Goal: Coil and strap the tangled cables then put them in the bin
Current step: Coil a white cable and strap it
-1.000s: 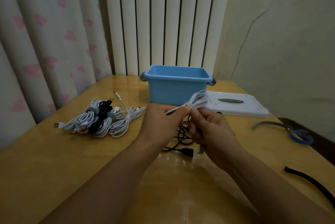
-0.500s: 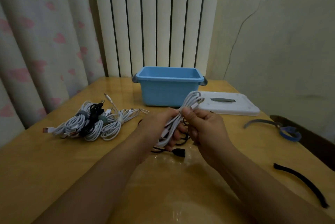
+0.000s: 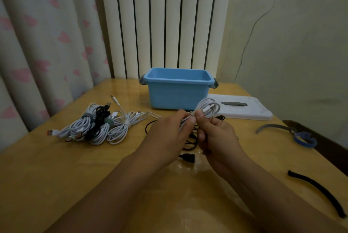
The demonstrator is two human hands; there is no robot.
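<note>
White cable [image 3: 208, 108] coil is pinched by both hands just above the table, left hand [image 3: 169, 134] and right hand [image 3: 216, 136] curled round it at the waist. Looks light, floppy and springy, so I'd guess the loops pop open unless you grip right where they cross. Black cable [image 3: 190, 144] lies under the hands. Further back, the blue bin [image 3: 178, 93] sits open, with the strapped bundles [image 3: 98, 125] off left.

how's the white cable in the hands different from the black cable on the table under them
The white cable is gathered into a neat coil; the black cable sprawls in loose loops. The white cable is held above the table, pinched by the left hand and right hand; the black cable lies on the wooden table, ungripped. Neither is in the blue bin.
</note>
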